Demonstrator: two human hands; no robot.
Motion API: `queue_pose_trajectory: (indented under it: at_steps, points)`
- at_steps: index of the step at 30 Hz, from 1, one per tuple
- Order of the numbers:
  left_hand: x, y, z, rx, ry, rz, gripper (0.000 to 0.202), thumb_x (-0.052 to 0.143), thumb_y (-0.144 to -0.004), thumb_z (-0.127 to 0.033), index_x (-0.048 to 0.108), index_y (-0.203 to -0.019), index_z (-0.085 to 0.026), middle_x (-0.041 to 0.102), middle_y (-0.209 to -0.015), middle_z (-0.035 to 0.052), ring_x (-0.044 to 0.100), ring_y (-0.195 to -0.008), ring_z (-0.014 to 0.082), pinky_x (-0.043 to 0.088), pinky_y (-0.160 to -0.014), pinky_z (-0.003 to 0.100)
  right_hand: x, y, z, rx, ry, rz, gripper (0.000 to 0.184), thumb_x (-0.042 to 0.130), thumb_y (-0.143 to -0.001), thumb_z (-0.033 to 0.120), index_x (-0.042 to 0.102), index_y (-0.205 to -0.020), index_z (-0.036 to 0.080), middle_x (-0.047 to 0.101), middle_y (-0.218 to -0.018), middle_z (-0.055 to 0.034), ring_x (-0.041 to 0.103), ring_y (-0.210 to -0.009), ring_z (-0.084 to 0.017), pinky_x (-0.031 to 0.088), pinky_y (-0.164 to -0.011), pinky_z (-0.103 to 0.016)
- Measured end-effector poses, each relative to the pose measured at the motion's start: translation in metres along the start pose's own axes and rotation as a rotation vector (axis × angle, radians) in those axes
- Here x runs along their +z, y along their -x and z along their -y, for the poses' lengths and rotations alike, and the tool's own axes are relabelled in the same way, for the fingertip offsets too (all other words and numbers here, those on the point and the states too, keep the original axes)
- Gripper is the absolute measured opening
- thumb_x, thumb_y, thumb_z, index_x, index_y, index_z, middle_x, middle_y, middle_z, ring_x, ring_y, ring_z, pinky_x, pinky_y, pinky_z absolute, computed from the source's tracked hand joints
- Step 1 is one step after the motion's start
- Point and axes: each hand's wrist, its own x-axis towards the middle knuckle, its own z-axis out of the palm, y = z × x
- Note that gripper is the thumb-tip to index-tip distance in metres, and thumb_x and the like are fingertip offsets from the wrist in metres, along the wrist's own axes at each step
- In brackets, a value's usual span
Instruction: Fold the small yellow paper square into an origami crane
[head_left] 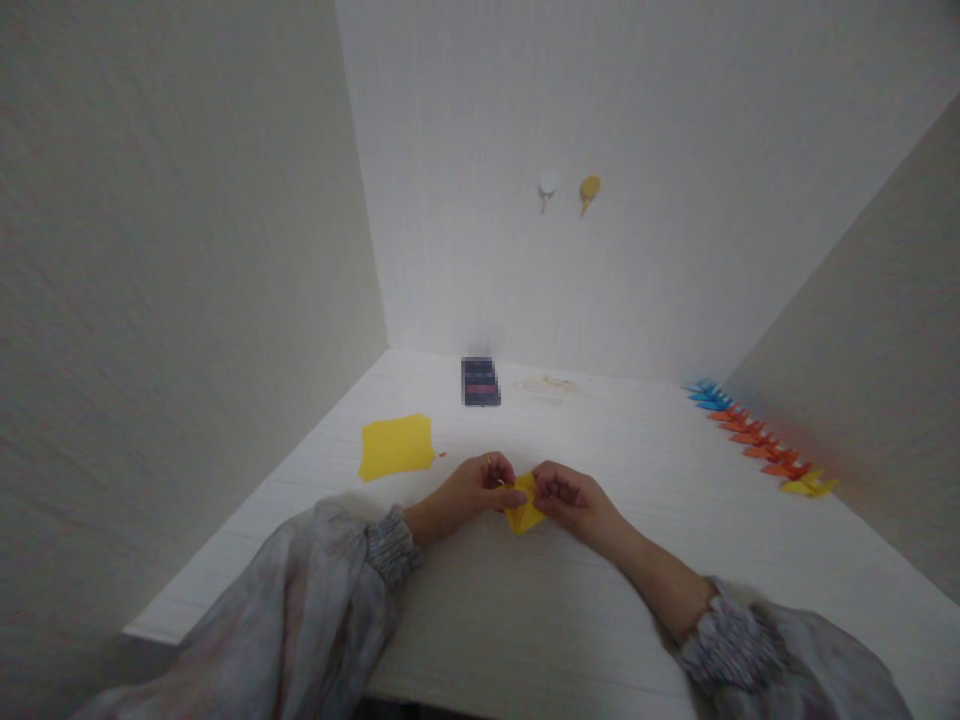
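Observation:
A small folded piece of yellow paper (pixel 523 516) is held between my two hands, just above or on the white table. My left hand (pixel 484 487) pinches its left side, thumb on top, with a ring on one finger. On the other side, my right hand (pixel 568 499) grips the paper's right edge between thumb and curled fingers. Its lower corner points toward me, and a crease shows on its face. The fingers cover parts of both side edges.
A stack of yellow paper sheets (pixel 397 446) lies to the left, a tiny orange scrap (pixel 442 455) beside it. A dark blurred box-like object (pixel 480 382) is near the back wall. Folded paper cranes, blue (pixel 709 394), orange (pixel 759 442) and yellow (pixel 809 485), line the right side. Two hooks (pixel 590 188) hang on the wall.

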Motion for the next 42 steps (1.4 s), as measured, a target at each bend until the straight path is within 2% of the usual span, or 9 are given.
queue_pose_trajectory:
  at_steps: [3, 8, 13, 17, 23, 27, 31, 37, 42]
  points:
    - [0.0, 0.0, 0.0, -0.011, -0.018, -0.005, 0.033, 0.068, -0.057, -0.031, 0.045, -0.072, -0.013, 0.05, -0.063, -0.003, 0.047, -0.053, 0.0053, 0.036, -0.051, 0.019, -0.001, 0.001, 0.005, -0.033, 0.025, 0.037, 0.015, 0.057, -0.071, 0.029, 0.047, -0.071, 0.018, 0.048, -0.079, -0.0015, 0.048, -0.072, -0.012, 0.041, -0.063, -0.025]
    - [0.001, 0.001, -0.002, -0.009, 0.014, 0.006, 0.03, 0.067, -0.058, -0.028, 0.047, -0.074, -0.013, 0.052, -0.068, -0.0018, 0.048, -0.056, 0.0053, 0.036, -0.052, 0.019, -0.002, 0.002, 0.012, -0.042, 0.161, 0.098, 0.017, 0.058, -0.071, 0.031, 0.052, -0.081, 0.018, 0.049, -0.09, -0.0039, 0.049, -0.076, -0.013, 0.042, -0.068, -0.028]
    - [0.001, 0.002, -0.003, -0.027, 0.15, 0.042, 0.026, 0.065, -0.062, -0.025, 0.049, -0.078, -0.012, 0.055, -0.072, -0.0002, 0.052, -0.064, 0.0072, 0.041, -0.062, 0.022, -0.004, 0.002, 0.015, -0.112, 0.188, 0.05, 0.011, 0.059, -0.071, 0.029, 0.059, -0.072, 0.018, 0.05, -0.089, -0.0032, 0.051, -0.08, -0.014, 0.042, -0.072, -0.029]
    - [-0.001, 0.002, -0.002, -0.017, 0.267, -0.005, 0.023, 0.065, -0.062, -0.021, 0.051, -0.078, -0.013, 0.055, -0.075, -0.0002, 0.054, -0.068, 0.0086, 0.043, -0.068, 0.026, -0.008, 0.001, 0.017, -0.198, 0.237, 0.01, 0.006, 0.06, -0.071, 0.025, 0.062, -0.071, 0.02, 0.051, -0.087, -0.003, 0.051, -0.082, -0.015, 0.042, -0.074, -0.029]
    - [-0.002, -0.001, 0.003, -0.037, 0.249, -0.035, 0.018, 0.064, -0.061, -0.019, 0.057, -0.076, -0.012, 0.059, -0.077, 0.0017, 0.056, -0.072, 0.0111, 0.043, -0.075, 0.03, -0.008, 0.002, 0.017, -0.252, 0.359, 0.019, 0.006, 0.059, -0.071, 0.023, 0.063, -0.073, 0.021, 0.051, -0.091, -0.0041, 0.053, -0.08, -0.014, 0.044, -0.07, -0.028]
    - [-0.003, -0.002, 0.003, -0.062, 0.177, -0.069, 0.017, 0.062, -0.063, -0.02, 0.061, -0.077, -0.011, 0.061, -0.079, 0.0037, 0.056, -0.075, 0.0129, 0.041, -0.079, 0.031, -0.007, 0.001, 0.012, -0.22, 0.367, 0.0, 0.005, 0.062, -0.068, 0.024, 0.064, -0.071, 0.021, 0.053, -0.092, -0.0041, 0.053, -0.082, -0.015, 0.044, -0.072, -0.029]
    - [-0.004, 0.0, 0.001, -0.055, 0.072, -0.06, 0.024, 0.063, -0.061, -0.021, 0.062, -0.084, -0.012, 0.062, -0.08, 0.0045, 0.056, -0.072, 0.012, 0.041, -0.076, 0.029, -0.009, -0.001, 0.008, -0.157, 0.257, 0.012, 0.006, 0.065, -0.065, 0.022, 0.064, -0.071, 0.02, 0.057, -0.089, -0.0032, 0.055, -0.081, -0.015, 0.045, -0.074, -0.029]
    - [-0.005, 0.003, 0.0, -0.103, 0.12, 0.082, 0.042, 0.07, -0.053, -0.015, 0.059, -0.093, -0.013, 0.063, -0.084, 0.0067, 0.058, -0.076, 0.0147, 0.041, -0.075, 0.031, -0.012, -0.001, 0.007, 0.018, 0.087, 0.046, 0.005, 0.066, -0.063, 0.022, 0.067, -0.067, 0.02, 0.06, -0.085, -0.0022, 0.057, -0.078, -0.014, 0.045, -0.072, -0.028]
    - [-0.006, 0.003, 0.002, -0.121, 0.144, 0.123, 0.044, 0.069, -0.053, -0.015, 0.058, -0.096, -0.014, 0.063, -0.086, 0.0066, 0.059, -0.077, 0.0143, 0.042, -0.075, 0.03, -0.013, 0.0, 0.008, 0.104, 0.023, 0.038, 0.007, 0.065, -0.063, 0.026, 0.067, -0.062, 0.019, 0.06, -0.081, -0.0019, 0.057, -0.075, -0.014, 0.045, -0.069, -0.027]
